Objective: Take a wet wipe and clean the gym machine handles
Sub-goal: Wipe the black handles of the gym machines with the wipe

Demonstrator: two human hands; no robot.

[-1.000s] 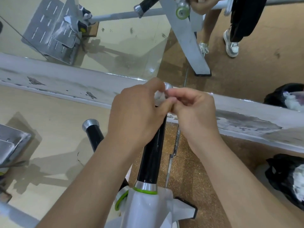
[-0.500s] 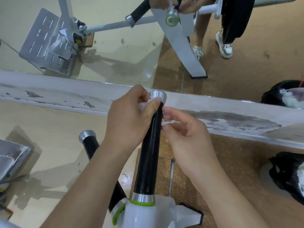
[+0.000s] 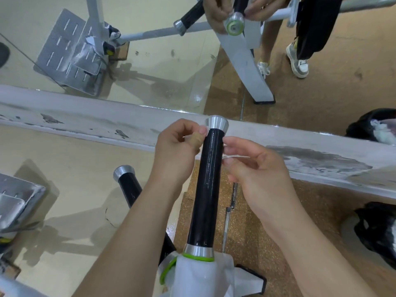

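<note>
A black gym machine handle [image 3: 209, 179] with a silver end cap [image 3: 216, 124] rises from the white machine body [image 3: 201, 275] in the middle of the head view. My left hand [image 3: 175, 151] is at its left, just under the cap, pinching a small white bit of wet wipe [image 3: 203, 126]. My right hand [image 3: 255, 168] is at its right, fingers curled, pinching a thin pale strip of the wipe [image 3: 236, 156]. How the wipe runs behind the handle is hidden. A second black handle [image 3: 128, 185] stands lower left, untouched.
A floor mirror [image 3: 150, 50] behind a worn white ledge [image 3: 85, 123] reflects the machine, my hands and legs. Metal footplates [image 3: 15, 202] lie at the left. Black bags [image 3: 379, 232] sit at the right on the cork floor.
My hands were bunched together over the end cap. They have since parted to either side of the handle, leaving the cap uncovered.
</note>
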